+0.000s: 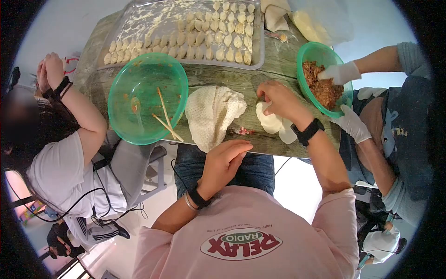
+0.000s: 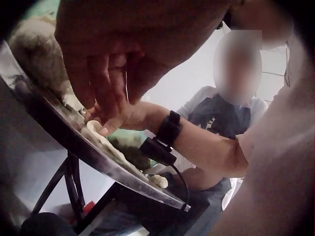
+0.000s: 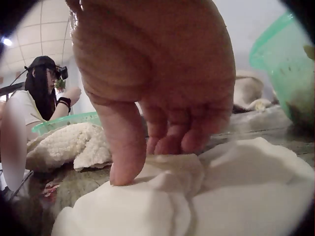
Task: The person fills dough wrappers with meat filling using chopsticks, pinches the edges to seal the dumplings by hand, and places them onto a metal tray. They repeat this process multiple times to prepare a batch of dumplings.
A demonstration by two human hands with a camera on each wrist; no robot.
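table [image 1: 278,63]: weathered wood | floor [image 1: 297,183]: pale (glossy) | ceiling [image 3: 49,24]: tiled, one lamp [image 3: 6,42] lit

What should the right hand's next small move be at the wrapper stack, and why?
Probably peel the top sheet free and lift it toward the left hand. The right hand pinches at the top of the dough wrappers with curled thumb and fingers, no sheet is lifted clear yet, and the left hand holds nothing.
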